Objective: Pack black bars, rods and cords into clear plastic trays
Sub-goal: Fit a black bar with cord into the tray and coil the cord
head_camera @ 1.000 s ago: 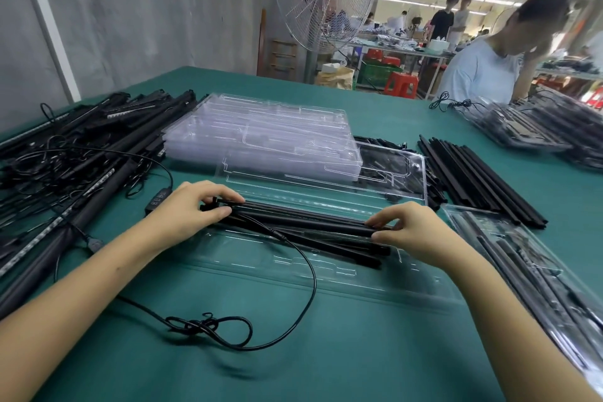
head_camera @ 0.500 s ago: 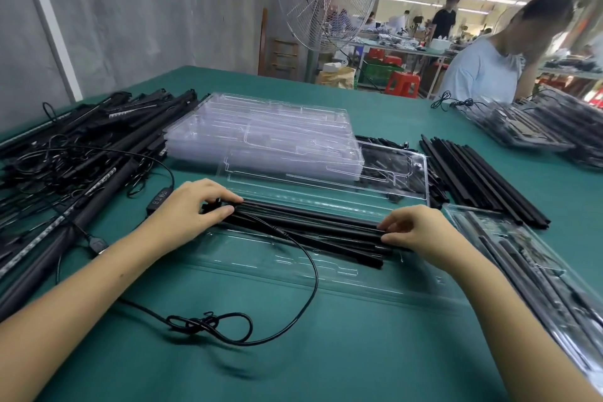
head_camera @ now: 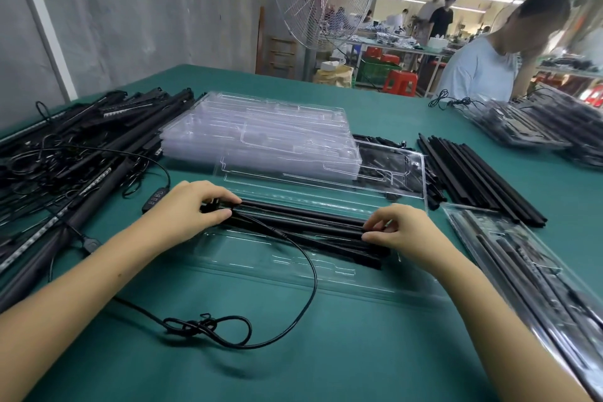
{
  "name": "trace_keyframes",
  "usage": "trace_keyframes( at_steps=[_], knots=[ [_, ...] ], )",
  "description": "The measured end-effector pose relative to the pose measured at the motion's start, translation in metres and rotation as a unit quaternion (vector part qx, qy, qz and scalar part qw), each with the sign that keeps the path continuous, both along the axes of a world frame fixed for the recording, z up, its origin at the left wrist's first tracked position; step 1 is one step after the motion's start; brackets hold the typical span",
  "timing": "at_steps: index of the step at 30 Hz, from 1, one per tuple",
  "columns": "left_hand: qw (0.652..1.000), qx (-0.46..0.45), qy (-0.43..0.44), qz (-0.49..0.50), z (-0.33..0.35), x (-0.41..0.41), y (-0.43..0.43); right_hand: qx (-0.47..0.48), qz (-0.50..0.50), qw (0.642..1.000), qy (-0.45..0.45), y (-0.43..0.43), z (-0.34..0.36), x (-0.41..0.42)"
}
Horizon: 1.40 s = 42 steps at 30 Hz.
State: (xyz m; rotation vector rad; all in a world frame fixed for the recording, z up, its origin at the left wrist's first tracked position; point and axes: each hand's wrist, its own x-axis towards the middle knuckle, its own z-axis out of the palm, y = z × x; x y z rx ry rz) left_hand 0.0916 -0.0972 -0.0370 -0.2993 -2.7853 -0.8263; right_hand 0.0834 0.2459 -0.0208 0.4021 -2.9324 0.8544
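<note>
Both hands are on one bundle of black bars (head_camera: 303,222), which lies across an open clear tray (head_camera: 248,258) at the middle of the table (head_camera: 359,352).

Left hand (head_camera: 195,209): fingers and thumb curl round the bundle's left end and cover it.

Right hand (head_camera: 404,232): fingertips and thumb pinch the right end. We cannot tell how many bars it grasps.

The bars overlap, so we cannot count them (several at least). Through the clear plastic it is hard to make out whether they sit in the tray's grooves or merely on top.

A black cord (head_camera: 313,284) leaves the bundle near its middle, loops over the tray's near edge and gathers in a tangle on the table. Its other end runs behind the left forearm, out of sight.

Behind the tray: a stack of empty trays (head_camera: 261,134).

Left: a heap of bars and cords (head_camera: 65,157), cut off by the frame.

Right: loose bars (head_camera: 476,179) in a row, and a filled tray (head_camera: 522,271) running off the lower right corner, contents blurred.
</note>
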Motion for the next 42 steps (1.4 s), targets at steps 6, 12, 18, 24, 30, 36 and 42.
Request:
trace_keyframes(
  at_steps=[6,12,18,24,30,36,42],
  knots=[
    [0.999,-0.028,-0.025,-0.001,0.003,-0.001,0.0,0.011,-0.002,1.0,0.009,-0.001,-0.003,-0.001],
    [0.993,-0.076,-0.085,-0.031,0.018,-0.009,0.001,-0.003,-0.009,1.0,0.005,-0.001,-0.004,-0.001],
    [0.998,-0.021,-0.054,-0.034,0.009,-0.01,-0.003,0.0,-0.015,1.0,-0.002,0.002,-0.004,-0.003],
    [0.996,0.075,-0.047,-0.015,0.005,-0.007,-0.019,-0.002,-0.02,1.0,-0.001,0.003,-0.005,-0.004],
    [0.997,0.069,-0.03,0.005,0.0,-0.007,-0.019,-0.003,-0.032,0.999,-0.006,0.004,-0.006,-0.005],
    [0.994,0.092,-0.045,0.028,-0.001,-0.006,-0.016,-0.05,-0.011,0.996,-0.073,0.006,-0.005,-0.004],
    [0.997,0.066,-0.023,0.035,-0.004,-0.008,-0.008,-0.012,-0.006,0.997,-0.079,0.007,-0.006,-0.006]
  ],
)
